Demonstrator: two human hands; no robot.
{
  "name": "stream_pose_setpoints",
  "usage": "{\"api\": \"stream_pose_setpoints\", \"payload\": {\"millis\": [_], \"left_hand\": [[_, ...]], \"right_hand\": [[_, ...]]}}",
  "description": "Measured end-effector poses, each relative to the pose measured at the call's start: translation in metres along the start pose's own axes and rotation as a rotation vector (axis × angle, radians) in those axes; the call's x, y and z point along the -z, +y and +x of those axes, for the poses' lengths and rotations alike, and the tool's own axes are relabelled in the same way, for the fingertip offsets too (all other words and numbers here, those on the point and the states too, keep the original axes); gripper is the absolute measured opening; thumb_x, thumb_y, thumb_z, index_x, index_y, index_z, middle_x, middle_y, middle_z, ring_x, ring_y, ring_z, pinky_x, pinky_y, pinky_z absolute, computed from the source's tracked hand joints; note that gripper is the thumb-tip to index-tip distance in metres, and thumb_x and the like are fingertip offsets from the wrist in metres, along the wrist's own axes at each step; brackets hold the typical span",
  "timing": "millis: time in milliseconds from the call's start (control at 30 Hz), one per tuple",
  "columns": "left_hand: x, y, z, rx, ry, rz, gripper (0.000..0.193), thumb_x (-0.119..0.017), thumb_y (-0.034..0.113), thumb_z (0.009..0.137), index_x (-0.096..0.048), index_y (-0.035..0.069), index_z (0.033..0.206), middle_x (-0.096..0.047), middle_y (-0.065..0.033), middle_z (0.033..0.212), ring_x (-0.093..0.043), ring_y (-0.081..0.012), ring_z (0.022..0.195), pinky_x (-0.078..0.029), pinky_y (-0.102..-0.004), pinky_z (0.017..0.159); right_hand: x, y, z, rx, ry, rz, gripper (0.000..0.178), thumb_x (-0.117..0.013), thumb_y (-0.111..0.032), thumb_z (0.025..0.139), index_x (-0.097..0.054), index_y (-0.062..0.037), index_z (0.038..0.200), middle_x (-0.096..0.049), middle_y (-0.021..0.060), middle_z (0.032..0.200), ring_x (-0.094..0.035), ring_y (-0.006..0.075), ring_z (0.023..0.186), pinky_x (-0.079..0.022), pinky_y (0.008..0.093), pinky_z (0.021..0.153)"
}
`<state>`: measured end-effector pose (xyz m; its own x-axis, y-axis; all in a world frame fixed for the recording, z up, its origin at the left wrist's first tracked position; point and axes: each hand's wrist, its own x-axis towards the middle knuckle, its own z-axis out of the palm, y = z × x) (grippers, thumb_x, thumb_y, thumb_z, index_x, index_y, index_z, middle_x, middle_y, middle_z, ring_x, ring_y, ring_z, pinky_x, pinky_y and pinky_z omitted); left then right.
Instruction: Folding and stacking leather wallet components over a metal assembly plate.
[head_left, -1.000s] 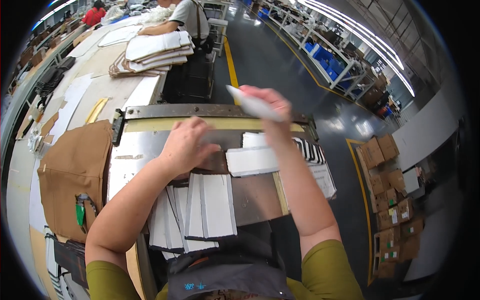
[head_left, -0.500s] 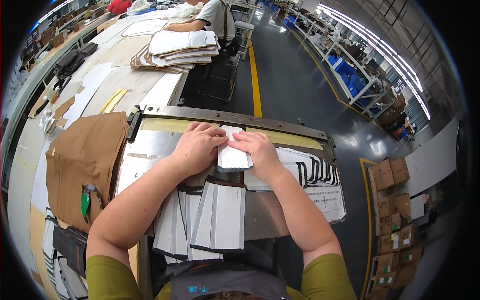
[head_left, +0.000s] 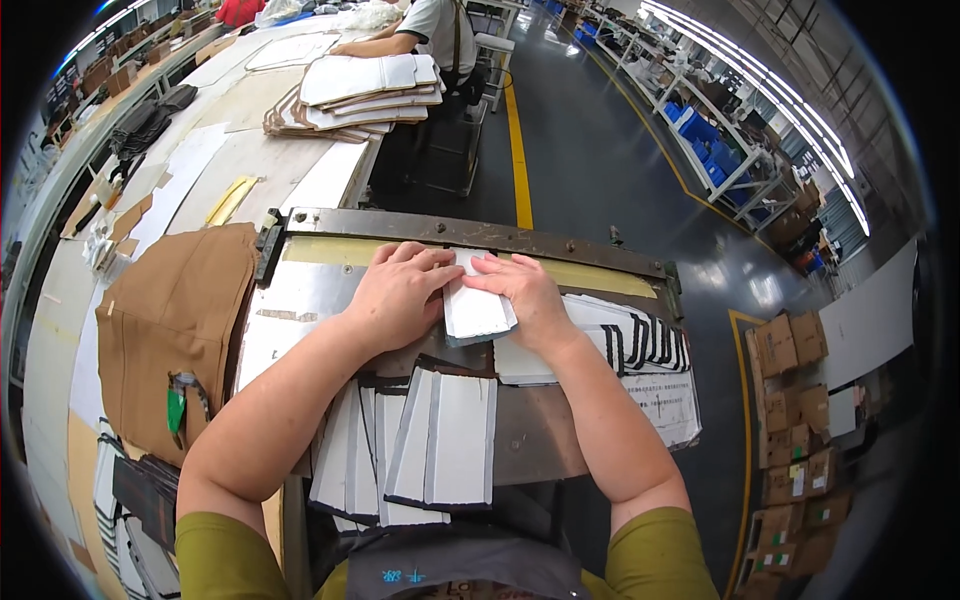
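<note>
Both my hands work at a narrow white fabric-like panel (head_left: 480, 308) with grey edges, lying over the far part of a metal-topped work surface. My left hand (head_left: 400, 298) presses its curled fingers against the panel's left side. From the right, my right hand (head_left: 532, 305) grips the panel, its thumb and fingers across the top. The fingertips of the two hands nearly meet. Closer to me, several similar white panels (head_left: 460, 440) with grey strips and black ends overlap at the near edge. More white pieces with black edging (head_left: 590, 340) are fanned out beside my right wrist.
A metal bar (head_left: 480, 235) runs along the work surface's far edge. Brown fabric (head_left: 175, 320) lies to the left. On the long table beyond sits a stack of white panels (head_left: 370, 82), near a seated person (head_left: 435, 40). Cardboard boxes (head_left: 795, 400) stand on the right.
The near end of the white panel has swung slightly to the right, with my right hand shifting along. My left hand stays at its left side. The whole view has moved a little.
</note>
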<state>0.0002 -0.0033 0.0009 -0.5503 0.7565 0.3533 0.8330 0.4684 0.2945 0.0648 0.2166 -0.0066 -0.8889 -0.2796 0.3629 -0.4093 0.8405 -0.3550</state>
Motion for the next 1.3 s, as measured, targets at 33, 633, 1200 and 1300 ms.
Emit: {"api": "stream_pose_setpoints", "payload": {"millis": [33,633,1200,1300], "left_hand": [[-0.001,0.001,-0.001,0.004,0.005,0.004,0.043,-0.070,0.013,0.083,-0.066,0.012,0.125,-0.059,-0.0082,0.134,-0.051,-0.0287,0.126,-0.035,-0.0438,0.110],[0.003,0.002,-0.001,-0.022,-0.036,-0.003,0.040,-0.068,0.008,0.080,-0.066,0.012,0.120,-0.055,-0.0108,0.136,-0.048,-0.0310,0.129,-0.033,-0.0435,0.111],[-0.014,-0.014,0.011,0.206,0.276,-0.952,0.047,-0.072,0.009,0.085,-0.060,0.009,0.131,-0.060,-0.0129,0.130,-0.057,-0.0297,0.116,-0.036,-0.0420,0.106],[-0.008,-0.016,0.012,0.343,0.589,-0.445,0.068,-0.076,0.010,0.081,-0.048,0.009,0.143,-0.049,-0.0156,0.142,-0.054,-0.0317,0.123,-0.037,-0.0408,0.106]], "right_hand": [[-0.001,0.001,0.000,0.000,0.003,-0.001,0.042,-0.075,-0.006,0.073,-0.074,-0.0142,0.113,-0.065,0.0123,0.130,-0.056,0.0268,0.129,-0.036,0.0445,0.112],[0.000,-0.009,-0.004,0.015,0.074,0.054,0.033,-0.076,-0.011,0.074,-0.076,-0.0165,0.107,-0.065,0.0094,0.127,-0.057,0.0307,0.118,-0.041,0.0415,0.105],[0.006,-0.001,0.014,-0.121,0.548,0.336,0.018,-0.082,-0.008,0.072,-0.069,-0.0064,0.084,-0.072,0.0063,0.093,-0.066,0.0252,0.096,-0.049,0.0392,0.088],[0.023,-0.010,0.012,-0.026,0.749,0.102,0.017,-0.079,-0.003,0.072,-0.066,-0.0093,0.081,-0.066,0.0035,0.082,-0.062,0.0252,0.086,-0.047,0.0372,0.082]]}}
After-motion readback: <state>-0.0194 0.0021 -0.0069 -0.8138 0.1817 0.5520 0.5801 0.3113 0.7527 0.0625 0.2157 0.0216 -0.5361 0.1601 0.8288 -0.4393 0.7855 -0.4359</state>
